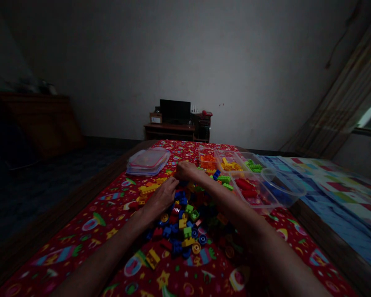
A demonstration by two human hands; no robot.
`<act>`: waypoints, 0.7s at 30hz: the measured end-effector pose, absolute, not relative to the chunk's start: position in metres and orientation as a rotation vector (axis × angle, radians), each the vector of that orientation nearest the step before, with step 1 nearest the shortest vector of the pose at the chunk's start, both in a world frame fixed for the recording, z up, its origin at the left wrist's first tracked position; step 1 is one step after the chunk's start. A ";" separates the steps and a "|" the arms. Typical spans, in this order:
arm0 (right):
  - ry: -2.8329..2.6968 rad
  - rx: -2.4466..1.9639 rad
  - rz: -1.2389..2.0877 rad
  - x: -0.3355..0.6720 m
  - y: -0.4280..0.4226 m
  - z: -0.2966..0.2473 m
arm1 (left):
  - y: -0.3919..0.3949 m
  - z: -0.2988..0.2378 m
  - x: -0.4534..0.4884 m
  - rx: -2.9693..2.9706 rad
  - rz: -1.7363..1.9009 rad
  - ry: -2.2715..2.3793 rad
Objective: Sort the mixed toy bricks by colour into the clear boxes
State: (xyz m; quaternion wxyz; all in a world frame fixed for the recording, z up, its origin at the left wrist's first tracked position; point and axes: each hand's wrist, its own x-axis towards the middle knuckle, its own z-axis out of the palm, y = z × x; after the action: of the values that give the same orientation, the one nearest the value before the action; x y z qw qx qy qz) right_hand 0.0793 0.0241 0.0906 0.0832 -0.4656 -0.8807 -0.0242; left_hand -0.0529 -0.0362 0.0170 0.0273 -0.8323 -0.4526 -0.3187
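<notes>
A heap of small toy bricks point(185, 222) in blue, yellow, green and red lies on a red patterned cloth point(80, 231). My left hand point(162, 197) rests on the heap's left edge, fingers curled down among the bricks; what they hold is hidden. My right hand point(185, 170) reaches to the far end of the heap, closed in a loose fist, near the yellow bricks point(150, 189). Clear sorting boxes stand at the right: orange bricks point(207, 161), yellow bricks point(231, 166), green bricks point(254, 167), red bricks point(247, 189).
A stack of clear lids point(147, 161) lies at the far left of the cloth. A round clear bowl point(284, 189) stands by the boxes. A striped mat point(343, 194) lies to the right. A low stand with a dark screen point(175, 111) is against the far wall.
</notes>
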 end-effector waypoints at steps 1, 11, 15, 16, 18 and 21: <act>-2.636 -1.390 -0.062 0.078 0.023 0.090 | -0.036 0.017 -0.053 -2.573 -0.984 -1.404; -2.488 -1.274 -0.051 0.100 0.019 0.083 | -0.031 0.009 -0.054 -2.547 -1.090 -1.323; -2.439 -1.256 0.095 0.110 0.014 0.086 | -0.029 0.007 -0.057 -2.550 -1.069 -1.281; -2.417 -1.243 0.141 0.112 0.012 0.087 | -0.030 0.008 -0.058 -2.555 -1.045 -1.283; -2.360 -1.201 0.213 0.119 0.006 0.087 | -0.032 0.013 -0.060 -2.586 -0.981 -1.272; -2.284 -1.142 0.270 0.133 -0.005 0.086 | -0.034 0.025 -0.066 -2.598 -0.953 -1.225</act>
State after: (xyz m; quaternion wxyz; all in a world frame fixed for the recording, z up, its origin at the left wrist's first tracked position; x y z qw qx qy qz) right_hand 0.1330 -0.0054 0.0859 0.2827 -0.4266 -0.8532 0.1008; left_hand -0.0657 -0.0345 0.0251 0.0578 -0.8570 -0.4041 -0.3144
